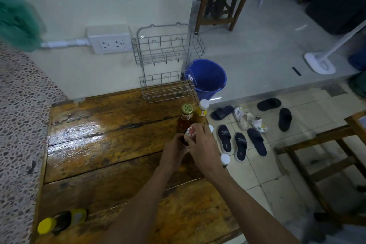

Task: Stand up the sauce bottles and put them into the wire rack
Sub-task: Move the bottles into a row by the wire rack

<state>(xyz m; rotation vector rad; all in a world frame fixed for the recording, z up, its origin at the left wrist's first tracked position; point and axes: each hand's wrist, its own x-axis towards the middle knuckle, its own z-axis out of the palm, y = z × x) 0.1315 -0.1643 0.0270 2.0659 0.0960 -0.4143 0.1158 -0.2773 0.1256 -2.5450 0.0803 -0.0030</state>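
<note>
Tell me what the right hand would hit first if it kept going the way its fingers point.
Likely the gold-capped bottle, standing just beyond the right hand and the red-and-white-capped bottle it grips. The white-capped bottle stands beside it; depth is unclear.

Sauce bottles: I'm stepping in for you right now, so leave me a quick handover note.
Left hand grips the body of the red-white-capped bottle; right hand holds its top.
Standing by the table's right edge: gold-capped bottle, white-capped bottle, plus a small white-capped one.
Yellow-capped bottle lies on its side, near left corner.
Rack on the wall holds nothing.
Left: stand the yellow-capped bottle, rack them all.
</note>
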